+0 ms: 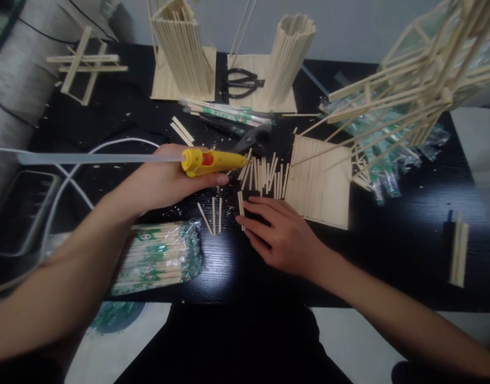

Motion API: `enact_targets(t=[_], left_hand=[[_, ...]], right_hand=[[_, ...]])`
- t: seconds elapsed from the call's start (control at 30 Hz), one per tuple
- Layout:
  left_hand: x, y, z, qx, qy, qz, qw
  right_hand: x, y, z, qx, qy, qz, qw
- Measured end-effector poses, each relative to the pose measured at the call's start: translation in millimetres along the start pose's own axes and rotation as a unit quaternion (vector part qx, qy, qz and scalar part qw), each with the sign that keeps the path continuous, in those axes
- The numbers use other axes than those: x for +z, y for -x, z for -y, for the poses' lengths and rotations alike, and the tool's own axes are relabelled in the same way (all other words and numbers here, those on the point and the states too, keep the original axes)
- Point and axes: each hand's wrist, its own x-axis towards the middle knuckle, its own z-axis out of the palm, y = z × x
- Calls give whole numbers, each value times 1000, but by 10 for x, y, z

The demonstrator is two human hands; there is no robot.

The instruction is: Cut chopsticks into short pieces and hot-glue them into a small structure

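My left hand [168,178] is closed around a yellow hot glue gun [216,161], with a long translucent glue stick [101,158] running out of its back end. Its nozzle points right, over a row of short cut wooden sticks [264,173] on the black table. With its fingertips, my right hand [280,234] holds a small pair of short sticks [240,210] against the tabletop, just below that row. A few loose short sticks [214,216] lie between the hands. To the right of the row is a flat square panel of joined sticks [322,181].
At the back stand two stick towers [184,53] [290,56] on square bases, with black scissors [240,84] between them. Dark-handled pliers [250,138] lie behind the row. A large stick frame [424,96] juts in at right. Packaged chopsticks [160,256] lie front left, near a white cable [69,181].
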Motion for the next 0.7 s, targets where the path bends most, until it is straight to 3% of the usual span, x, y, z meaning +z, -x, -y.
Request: enact_targets(t=[0.17,0.4,0.7], left_hand=[[-139,4,74,65,-11,87,994],[-186,8,71,86,0,168,982],[-119,7,34,85,-26,189,978]], right_hand=[[15,17,25,-10,13,-9,1000],[17,6,58,-29,29,-33,999],[9,16,57,-38,29,-20,999]])
